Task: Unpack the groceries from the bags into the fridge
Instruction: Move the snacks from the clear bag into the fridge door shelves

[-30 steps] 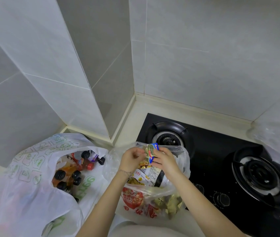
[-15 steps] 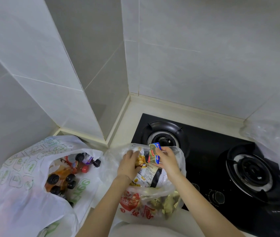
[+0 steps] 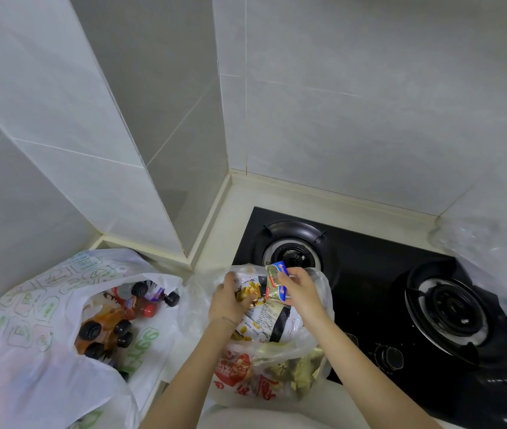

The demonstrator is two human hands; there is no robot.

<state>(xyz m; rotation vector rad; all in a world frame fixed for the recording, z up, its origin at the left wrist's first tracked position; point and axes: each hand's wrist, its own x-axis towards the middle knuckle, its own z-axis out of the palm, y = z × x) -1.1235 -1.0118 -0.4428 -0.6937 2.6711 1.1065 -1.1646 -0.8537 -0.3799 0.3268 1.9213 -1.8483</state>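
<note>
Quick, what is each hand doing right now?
Left hand: grips a yellow snack packet in the clear bag.
Right hand: holds small green-and-blue packs.

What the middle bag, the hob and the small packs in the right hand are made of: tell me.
Middle bag: thin clear plastic film, glossy and crinkled; its contents show through. Hob: probably black glass, smooth, with reflections. Small packs, pinched by the right hand: likely foil-backed wrapper, printed, with a slight sheen.
</note>
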